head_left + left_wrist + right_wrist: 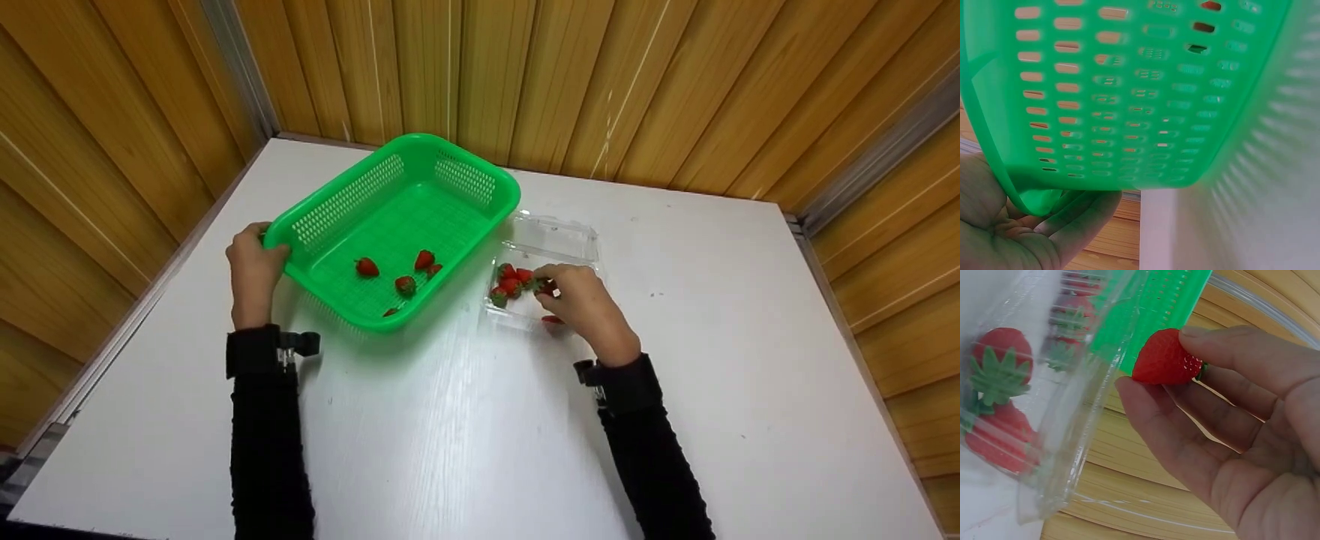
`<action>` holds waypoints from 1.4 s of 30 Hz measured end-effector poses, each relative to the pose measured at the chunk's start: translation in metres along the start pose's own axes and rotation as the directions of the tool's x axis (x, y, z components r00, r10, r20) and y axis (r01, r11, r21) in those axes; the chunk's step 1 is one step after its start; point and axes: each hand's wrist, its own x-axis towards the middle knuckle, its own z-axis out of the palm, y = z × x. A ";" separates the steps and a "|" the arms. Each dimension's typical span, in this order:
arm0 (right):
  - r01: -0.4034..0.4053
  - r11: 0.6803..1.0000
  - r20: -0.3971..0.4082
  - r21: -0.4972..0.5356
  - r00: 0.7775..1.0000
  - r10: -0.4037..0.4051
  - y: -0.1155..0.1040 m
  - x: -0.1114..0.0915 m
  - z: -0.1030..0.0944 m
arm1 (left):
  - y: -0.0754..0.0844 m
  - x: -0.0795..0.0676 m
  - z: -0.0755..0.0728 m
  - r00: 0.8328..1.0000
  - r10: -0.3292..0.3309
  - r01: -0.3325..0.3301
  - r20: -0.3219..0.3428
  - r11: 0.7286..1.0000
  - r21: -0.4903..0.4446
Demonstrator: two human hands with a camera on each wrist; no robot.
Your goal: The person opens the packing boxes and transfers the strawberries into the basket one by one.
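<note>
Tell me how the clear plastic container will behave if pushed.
The clear container looks thin-walled, so it would probably flex when pressed. With just some strawberries inside, it is likely light and prone to slide. Its lid, folded open, might wobble.

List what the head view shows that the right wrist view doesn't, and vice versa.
Only head: the left hand gripping the rim of the basket, strawberries inside the basket, and both black sleeves.

Only right wrist: the palm side of the right hand, and pale specks near the leaves of the held strawberry.

Both: the right hand, basket, clear box, strawberries in the box, and wood-look wall.
</note>
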 end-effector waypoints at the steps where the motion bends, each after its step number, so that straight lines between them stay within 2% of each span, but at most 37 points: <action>1: 0.006 1.000 -0.005 0.002 1.000 -0.006 -0.001 -0.001 -0.001 | 0.000 0.000 0.000 1.000 -0.001 0.001 0.000 1.000 0.001; 8: 0.057 0.998 -0.034 0.004 0.998 -0.057 -0.007 -0.004 -0.003 | 0.001 -0.001 -0.001 1.000 -0.010 0.010 -0.004 1.000 0.005; 29: 0.031 0.999 -0.058 0.013 0.998 -0.030 -0.015 -0.007 -0.006 | 0.000 -0.001 -0.005 1.000 -0.012 0.011 0.004 1.000 0.018; 36: 0.116 0.993 -0.090 0.009 0.989 -0.115 -0.024 -0.004 0.003 | 0.003 0.000 0.001 1.000 -0.004 0.004 0.015 1.000 0.016; 42: 0.191 0.981 -0.053 -0.011 0.980 -0.192 -0.041 0.012 0.013 | 0.002 0.000 0.000 1.000 -0.016 0.016 0.008 1.000 0.021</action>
